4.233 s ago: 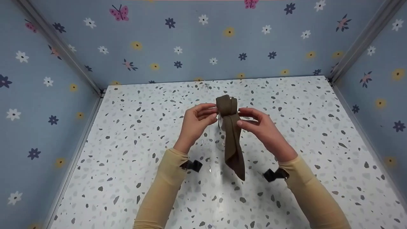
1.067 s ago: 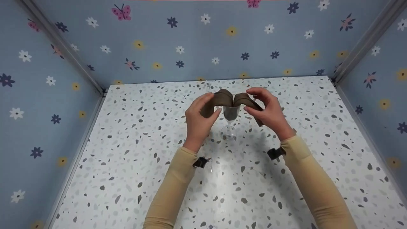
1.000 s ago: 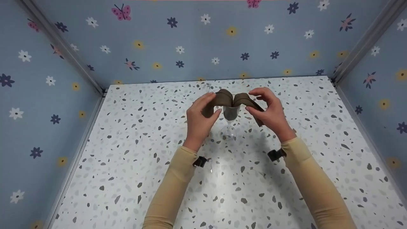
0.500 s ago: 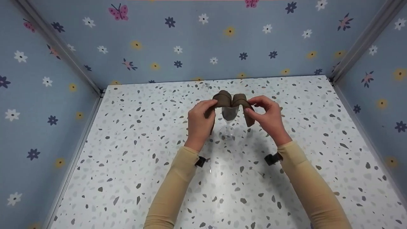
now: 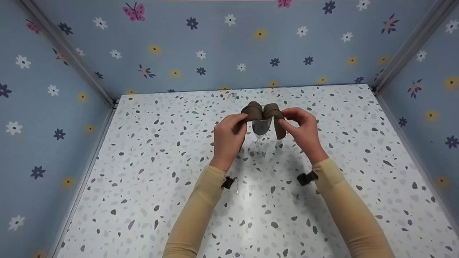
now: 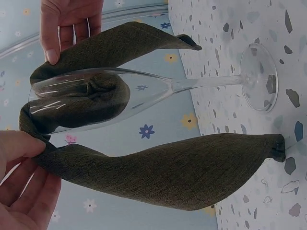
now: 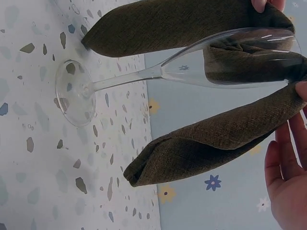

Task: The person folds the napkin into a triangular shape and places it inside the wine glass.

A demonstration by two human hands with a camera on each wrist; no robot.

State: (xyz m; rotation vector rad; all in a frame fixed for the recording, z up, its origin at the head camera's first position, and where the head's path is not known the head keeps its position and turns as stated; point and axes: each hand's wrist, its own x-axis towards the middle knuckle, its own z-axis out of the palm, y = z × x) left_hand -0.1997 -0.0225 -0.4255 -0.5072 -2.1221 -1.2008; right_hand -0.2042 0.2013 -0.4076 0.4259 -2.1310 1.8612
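Observation:
A clear champagne flute (image 6: pixel 206 82) stands upright on the speckled tabletop. The middle of a folded dark olive-brown cloth napkin (image 6: pixel 163 167) is tucked into its bowl. Both ends spill over the rim and hang down on opposite sides, as both wrist views show. My left hand (image 5: pixel 226 139) pinches the left flap close to the rim between thumb and fingers. On the other side, my right hand (image 5: pixel 304 134) pinches the right flap near the rim. In the head view the left hand covers most of the left hanging end.
The white table (image 5: pixel 143 200) has grey and brown speckles. Blue flowered panels (image 5: pixel 215 43) enclose it at the back and both sides, with metal strips in the corners. A black wrist camera (image 5: pixel 305 178) juts inward from the right sleeve, another (image 5: pixel 228 182) from the left.
Earlier one napkin end hung toward me; now the ends hang left and right. Over the last second, the hands' fingers closed onto the flaps, the right hand moving slightly lower and the right flap hanging steeper.

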